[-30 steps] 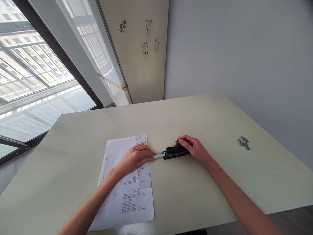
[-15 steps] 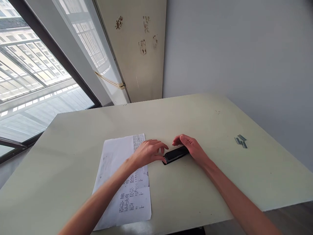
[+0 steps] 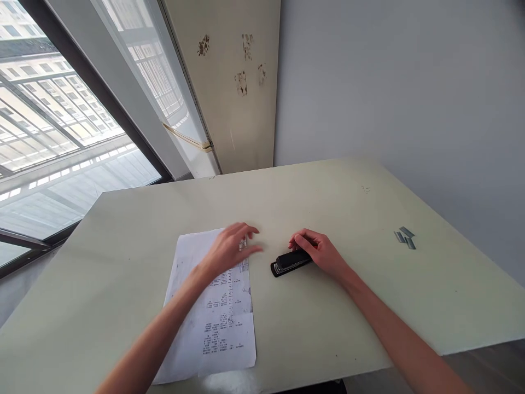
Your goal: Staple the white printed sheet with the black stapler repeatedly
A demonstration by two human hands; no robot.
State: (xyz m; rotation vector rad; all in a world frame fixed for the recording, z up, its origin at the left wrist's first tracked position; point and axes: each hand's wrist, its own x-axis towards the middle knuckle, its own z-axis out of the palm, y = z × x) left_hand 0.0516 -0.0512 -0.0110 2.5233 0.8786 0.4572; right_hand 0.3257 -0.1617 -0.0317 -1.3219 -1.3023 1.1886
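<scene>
A black stapler (image 3: 291, 261) lies on the pale table, its front end pointing left. My right hand (image 3: 318, 249) is closed round the stapler's right end, with the thumb on top. My left hand (image 3: 233, 246) hovers over the upper part of a printed sheet of paper (image 3: 223, 339), thumb and fingers apart and nothing between them. The paper lies to the left of the stapler; my left forearm crosses above it and hides part of the print.
Several grey staple strips (image 3: 406, 238) lie on the right side of the table (image 3: 328, 191). Behind the table stand a cream fridge (image 3: 246, 126) and a grey wall (image 3: 389, 82). A window (image 3: 53, 109) is at the left.
My left hand has let go of the stapler's front end and moved left, over the paper. My right hand has closed more on the stapler's right end.
</scene>
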